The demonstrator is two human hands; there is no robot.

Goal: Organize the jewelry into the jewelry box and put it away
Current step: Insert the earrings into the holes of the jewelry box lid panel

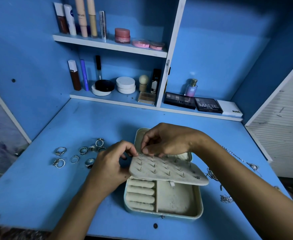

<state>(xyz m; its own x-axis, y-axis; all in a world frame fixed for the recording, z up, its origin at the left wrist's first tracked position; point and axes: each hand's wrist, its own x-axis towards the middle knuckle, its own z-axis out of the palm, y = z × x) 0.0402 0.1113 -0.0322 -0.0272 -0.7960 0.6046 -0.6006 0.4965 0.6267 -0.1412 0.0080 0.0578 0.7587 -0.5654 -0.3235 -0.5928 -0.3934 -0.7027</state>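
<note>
A palette [208, 105] on the shelf reads "MATTE". Both hands pinch at the earring panel [166, 170] (left hand [113, 161], right hand [166, 140]) over the open jewelry box [163, 198]; rings [76, 156] lie left.

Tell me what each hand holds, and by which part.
Both the left hand and the right hand pinch the earring panel at its far left edge.

rings [76, 155] left of jewelry box [163, 200], perhaps chains [237, 158] right
</note>
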